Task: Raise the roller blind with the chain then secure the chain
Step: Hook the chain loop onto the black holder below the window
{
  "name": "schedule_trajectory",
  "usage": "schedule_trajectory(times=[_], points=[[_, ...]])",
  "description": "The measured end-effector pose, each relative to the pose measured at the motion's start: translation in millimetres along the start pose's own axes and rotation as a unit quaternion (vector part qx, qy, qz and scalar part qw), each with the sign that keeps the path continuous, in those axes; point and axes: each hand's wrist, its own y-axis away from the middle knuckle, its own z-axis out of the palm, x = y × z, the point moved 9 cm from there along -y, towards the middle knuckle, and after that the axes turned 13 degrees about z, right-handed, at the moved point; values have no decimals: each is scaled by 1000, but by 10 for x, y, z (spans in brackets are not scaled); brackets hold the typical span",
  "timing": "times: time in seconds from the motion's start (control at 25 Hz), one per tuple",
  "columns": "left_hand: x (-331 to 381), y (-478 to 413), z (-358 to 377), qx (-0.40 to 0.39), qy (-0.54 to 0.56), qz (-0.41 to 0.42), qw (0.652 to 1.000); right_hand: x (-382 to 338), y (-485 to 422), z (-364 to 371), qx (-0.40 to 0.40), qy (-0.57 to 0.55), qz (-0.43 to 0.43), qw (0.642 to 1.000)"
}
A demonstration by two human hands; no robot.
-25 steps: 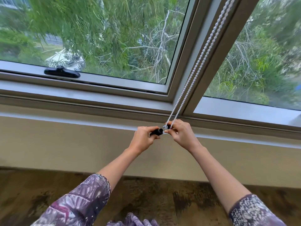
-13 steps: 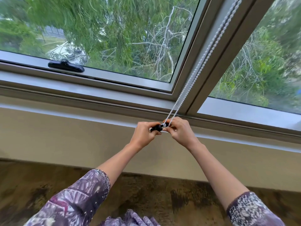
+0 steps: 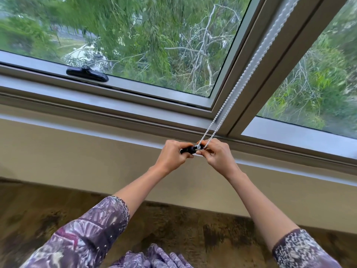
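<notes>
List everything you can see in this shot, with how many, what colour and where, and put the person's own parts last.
bead chain: one loop, two strands, white, running down the window post to the hands
chain clip: one, black, held between the two hands below the sill
window handle: one, black, on the lower frame of the left pane
window frame: one, grey, around two glass panes
wall: one, beige, below the sill
floor: one, mottled brown, at the bottom
trees: green, outside the glass
sleeves: two, purple patterned, lower corners
left hand: one, closed on the clip
right hand: one, pinching chain at the clip
</notes>
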Motion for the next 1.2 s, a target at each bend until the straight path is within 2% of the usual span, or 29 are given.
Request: schedule_trajectory(times=[0.44, 0.8, 1.2], points=[[-39, -2, 66, -72, -12, -30, 997, -14, 119, -40, 24, -6, -22, 999], [8, 36, 72, -17, 13, -15, 1000, -6, 68, -85, 9, 0, -14, 1000], [24, 23, 81, -16, 12, -21, 1000, 16, 92, -117, 14, -40, 9, 999]])
